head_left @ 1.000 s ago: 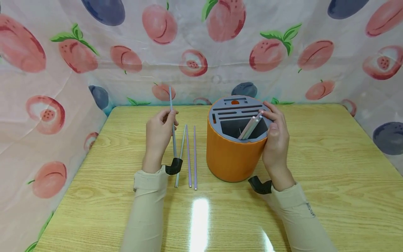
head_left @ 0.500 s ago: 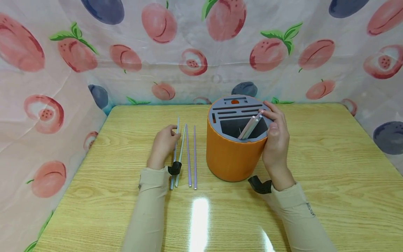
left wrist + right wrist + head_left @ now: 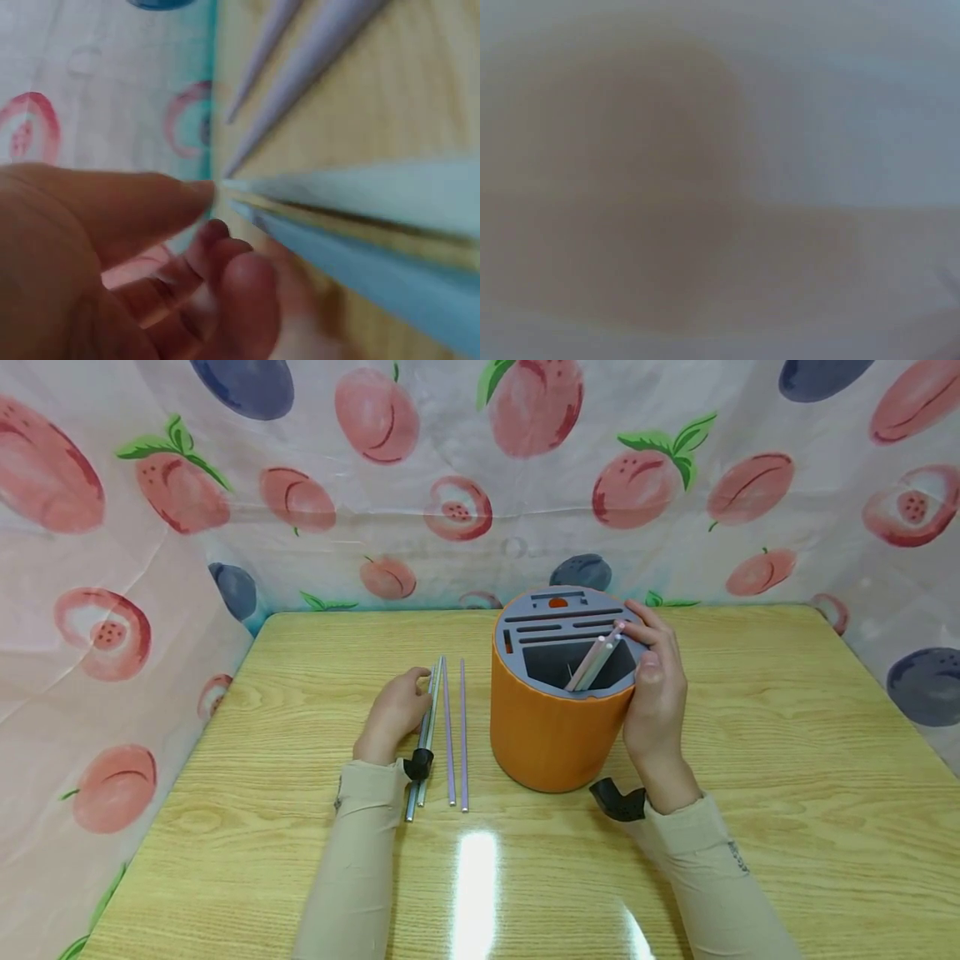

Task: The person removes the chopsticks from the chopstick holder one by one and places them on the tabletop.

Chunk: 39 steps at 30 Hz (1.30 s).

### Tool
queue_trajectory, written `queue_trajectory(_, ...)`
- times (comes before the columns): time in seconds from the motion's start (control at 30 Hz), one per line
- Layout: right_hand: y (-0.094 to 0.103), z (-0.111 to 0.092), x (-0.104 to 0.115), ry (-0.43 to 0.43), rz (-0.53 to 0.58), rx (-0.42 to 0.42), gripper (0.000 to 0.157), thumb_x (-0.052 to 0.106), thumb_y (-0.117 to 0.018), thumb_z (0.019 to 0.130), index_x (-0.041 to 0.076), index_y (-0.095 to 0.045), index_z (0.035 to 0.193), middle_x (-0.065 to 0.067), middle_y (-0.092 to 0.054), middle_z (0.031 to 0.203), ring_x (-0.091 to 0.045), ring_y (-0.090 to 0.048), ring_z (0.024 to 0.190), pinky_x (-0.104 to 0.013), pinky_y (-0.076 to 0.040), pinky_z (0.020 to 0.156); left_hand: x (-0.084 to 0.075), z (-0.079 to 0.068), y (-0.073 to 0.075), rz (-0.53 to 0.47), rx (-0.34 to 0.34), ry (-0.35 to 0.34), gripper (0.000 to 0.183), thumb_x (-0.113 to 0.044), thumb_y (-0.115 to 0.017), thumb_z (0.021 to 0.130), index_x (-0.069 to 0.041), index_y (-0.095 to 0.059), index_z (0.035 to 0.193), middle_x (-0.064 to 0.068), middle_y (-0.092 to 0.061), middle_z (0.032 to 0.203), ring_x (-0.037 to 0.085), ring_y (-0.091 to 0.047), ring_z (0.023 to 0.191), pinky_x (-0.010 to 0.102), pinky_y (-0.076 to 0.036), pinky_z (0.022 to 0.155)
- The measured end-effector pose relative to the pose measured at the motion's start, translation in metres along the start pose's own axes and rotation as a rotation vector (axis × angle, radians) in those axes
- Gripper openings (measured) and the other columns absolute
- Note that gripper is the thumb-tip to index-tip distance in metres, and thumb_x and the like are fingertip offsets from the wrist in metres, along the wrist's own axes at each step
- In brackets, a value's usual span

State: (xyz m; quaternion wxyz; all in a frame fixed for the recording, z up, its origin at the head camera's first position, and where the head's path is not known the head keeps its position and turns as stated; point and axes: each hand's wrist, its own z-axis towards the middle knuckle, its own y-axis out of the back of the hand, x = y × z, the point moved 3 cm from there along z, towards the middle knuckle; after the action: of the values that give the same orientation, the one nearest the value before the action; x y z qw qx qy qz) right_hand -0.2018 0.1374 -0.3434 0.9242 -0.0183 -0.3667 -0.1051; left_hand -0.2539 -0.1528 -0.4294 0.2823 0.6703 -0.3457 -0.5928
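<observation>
In the head view, a blue chopstick (image 3: 412, 802) lies beside a pale green chopstick (image 3: 422, 793) on the table. My left hand (image 3: 392, 712) is by their narrow ends, its thumb and fingers apart in the left wrist view, where the blue chopstick (image 3: 360, 281) runs past the fingertips. Two purple chopsticks (image 3: 464, 743) lie to the right. An orange knife block (image 3: 551, 735) with a grey slotted top stands upright. My right hand (image 3: 656, 693) grips its right side, thumb at the rim. Several chopsticks (image 3: 592, 664) lean in its large compartment; a fingertip is near their upper ends.
The wooden table (image 3: 787, 760) extends to both sides of the block. A fruit-printed cloth (image 3: 300, 435) hangs behind it and at the sides. The right wrist view is too blurred to make out.
My left hand has lowered the blue chopstick to the table beside the green one and loosened its fingers. The right hand and the knife block have stayed in place.
</observation>
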Motion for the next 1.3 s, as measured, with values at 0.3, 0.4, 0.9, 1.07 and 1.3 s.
queue_trajectory(0.3, 0.000, -0.001, 0.000, 0.009, -0.009, -0.005, 0.068, 0.059, -0.037, 0.087, -0.002, -0.055, 0.110, -0.011, -0.043, 0.130, -0.027, -0.035, 0.122, -0.033, -0.030, 0.099, -0.054, -0.014, 0.020, -0.167, -0.242, -0.303, 0.033, -0.032, -0.044, 0.094, -0.019, -0.054, 0.122, -0.001, -0.053, 0.102, 0.015, -0.052, 0.082, 0.031, -0.044, 0.066)
queue_trajectory(0.4, 0.000, -0.001, 0.000, 0.013, -0.012, -0.009, 0.069, 0.059, -0.037, 0.087, -0.003, -0.055, 0.110, -0.012, -0.043, 0.130, -0.027, -0.035, 0.122, -0.033, -0.030, 0.099, -0.079, -0.027, 0.025, -0.279, -0.304, -0.443, 0.034, -0.036, -0.042, 0.094, -0.018, -0.055, 0.119, -0.002, -0.053, 0.106, 0.012, -0.053, 0.086, 0.027, -0.048, 0.065)
queue_trajectory(0.9, -0.006, 0.001, 0.027, 0.003, -0.006, -0.005, 0.078, 0.058, -0.037, 0.087, -0.017, -0.048, 0.107, -0.022, -0.041, 0.128, -0.031, -0.035, 0.121, -0.031, -0.032, 0.098, -0.129, -0.063, 0.030, -0.281, -0.406, -0.708, 0.037, -0.036, -0.051, 0.089, -0.014, -0.055, 0.118, 0.002, -0.043, 0.116, 0.012, -0.046, 0.096, 0.027, -0.045, 0.072)
queue_trajectory(1.07, -0.004, 0.000, 0.021, 0.000, -0.017, -0.012, 0.078, 0.060, -0.036, 0.087, -0.013, -0.050, 0.108, -0.019, -0.042, 0.129, -0.029, -0.035, 0.121, -0.031, -0.032, 0.098, -0.146, -0.075, 0.023, -0.115, -0.443, -0.750, 0.051, -0.055, -0.046, 0.086, -0.016, -0.056, 0.117, 0.003, -0.040, 0.124, 0.020, -0.033, 0.111, 0.033, -0.033, 0.089)
queue_trajectory(1.3, 0.000, -0.001, 0.001, 0.009, -0.035, -0.028, 0.075, 0.062, -0.035, 0.086, -0.006, -0.055, 0.110, -0.013, -0.043, 0.129, -0.026, -0.036, 0.121, -0.033, -0.030, 0.098, -0.164, -0.088, 0.013, -0.023, -0.422, -0.829, 0.049, -0.052, -0.049, 0.085, -0.016, -0.056, 0.117, 0.001, -0.045, 0.126, 0.022, -0.024, 0.126, 0.042, -0.022, 0.101)
